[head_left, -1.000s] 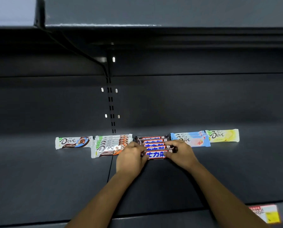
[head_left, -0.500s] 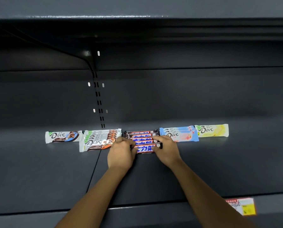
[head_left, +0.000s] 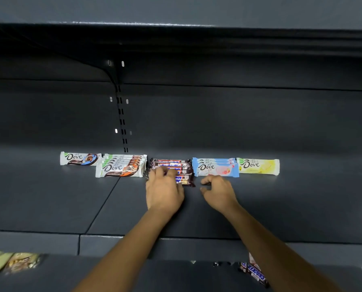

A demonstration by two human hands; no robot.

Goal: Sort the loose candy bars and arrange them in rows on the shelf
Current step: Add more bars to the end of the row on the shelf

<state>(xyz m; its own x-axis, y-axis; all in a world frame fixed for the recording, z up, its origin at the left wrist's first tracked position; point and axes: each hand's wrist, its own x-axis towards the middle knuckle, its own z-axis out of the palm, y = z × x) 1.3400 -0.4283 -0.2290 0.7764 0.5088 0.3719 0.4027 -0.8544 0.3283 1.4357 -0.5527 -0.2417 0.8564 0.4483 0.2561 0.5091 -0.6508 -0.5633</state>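
Observation:
On the dark shelf (head_left: 291, 207) candy bars lie in rows near the back. From left: a single blue-brown Dove bar (head_left: 80, 159), a row of orange-brown Dove bars (head_left: 121, 168), a row of brown Snickers bars (head_left: 172, 164), a row of light blue Dove bars (head_left: 215, 169) and one yellow Dove bar (head_left: 258, 166). My left hand (head_left: 163, 190) rests with its fingers on the front Snickers bars and hides part of them. My right hand (head_left: 218, 192) hovers just right of that row, loosely curled and holding nothing.
A loose Snickers bar (head_left: 254, 272) lies on the lower shelf at the bottom right, partly behind my right forearm. Pale wrapped packs (head_left: 13, 263) lie at the bottom left. An upper shelf overhangs the back, with a slotted upright (head_left: 122, 123) behind the Dove bars.
My right hand has let go of the front Snickers bar and drawn back to the right. My left hand stays on the row. The view has tilted down, and the lower shelf now shows.

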